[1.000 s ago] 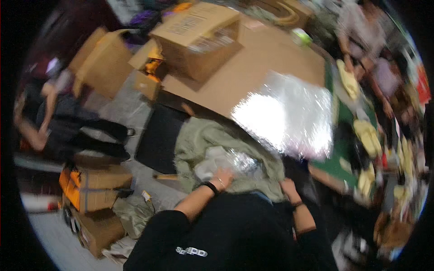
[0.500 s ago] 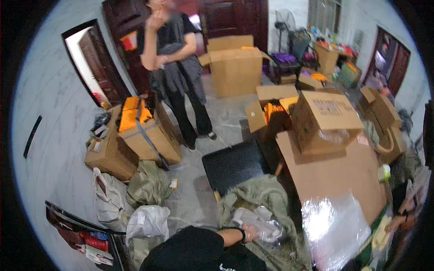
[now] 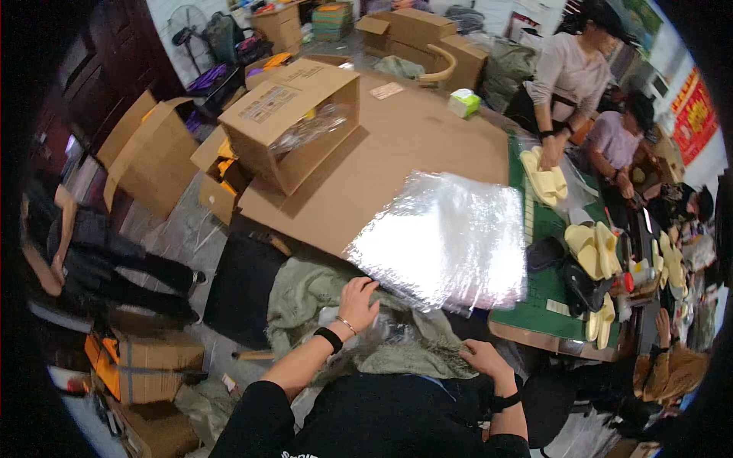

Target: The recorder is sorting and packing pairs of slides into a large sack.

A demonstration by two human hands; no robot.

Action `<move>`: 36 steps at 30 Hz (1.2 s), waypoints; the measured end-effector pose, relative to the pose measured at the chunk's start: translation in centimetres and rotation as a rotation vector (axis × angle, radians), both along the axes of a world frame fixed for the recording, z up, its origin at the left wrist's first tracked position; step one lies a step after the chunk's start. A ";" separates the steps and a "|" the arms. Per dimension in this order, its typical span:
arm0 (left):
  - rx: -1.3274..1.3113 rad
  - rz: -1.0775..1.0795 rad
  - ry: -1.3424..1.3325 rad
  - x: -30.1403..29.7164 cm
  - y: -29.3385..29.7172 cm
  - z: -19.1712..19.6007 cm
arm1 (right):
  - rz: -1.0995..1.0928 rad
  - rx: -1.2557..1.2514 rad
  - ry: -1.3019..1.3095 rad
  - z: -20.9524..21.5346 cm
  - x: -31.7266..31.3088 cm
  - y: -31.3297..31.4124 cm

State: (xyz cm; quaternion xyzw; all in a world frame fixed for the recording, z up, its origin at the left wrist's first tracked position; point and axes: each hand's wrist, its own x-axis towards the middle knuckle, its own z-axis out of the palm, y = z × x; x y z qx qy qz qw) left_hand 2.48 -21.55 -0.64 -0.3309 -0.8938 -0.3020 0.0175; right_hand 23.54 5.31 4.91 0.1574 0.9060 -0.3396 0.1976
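Left hand (image 3: 357, 303), black band at wrist, resting on olive-green sack (image 3: 321, 294) with clear plastic bags (image 3: 382, 330) bunched just beside. Right hand (image 3: 483, 359) gripping sack's lower edge. Shiny plastic sheet (image 3: 447, 238) flat on cardboard-covered table (image 3: 397, 145). Open carton (image 3: 294, 122) on its side at table's far left. Pale yellow slippers (image 3: 544, 179) on green mat (image 3: 546, 282), under another person's hands.

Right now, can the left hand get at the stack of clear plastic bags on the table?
Probably yes. The left hand rests on the olive cloth sack just below the table edge, and the stack of clear plastic bags lies right beside it, its near corner close to the fingers, with nothing between.
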 end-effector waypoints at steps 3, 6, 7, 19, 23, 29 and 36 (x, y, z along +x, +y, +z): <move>-0.294 -0.001 -0.082 -3.8 2.8 -1.7 | -0.077 -0.059 0.041 2.8 -1.8 2.4; -0.545 -0.041 -0.205 -5.5 6.1 -0.6 | -0.191 -0.066 0.106 2.3 -1.3 7.1; -0.632 -0.077 -0.252 -5.8 7.0 -1.0 | -0.269 -0.020 0.093 2.5 -2.4 8.6; -0.827 -0.350 -0.216 -5.8 16.8 -1.7 | -1.167 1.031 0.365 -0.4 -4.6 35.9; -0.785 -0.298 -0.257 -5.5 18.8 -3.3 | -1.003 1.225 0.215 0.6 -4.1 44.1; -0.717 -0.251 -0.219 -5.7 22.0 -3.1 | -1.195 0.916 -0.157 -2.2 -1.0 52.4; -0.770 -0.270 -0.245 -6.0 21.3 -2.3 | -1.050 0.743 0.521 -2.1 -2.4 47.8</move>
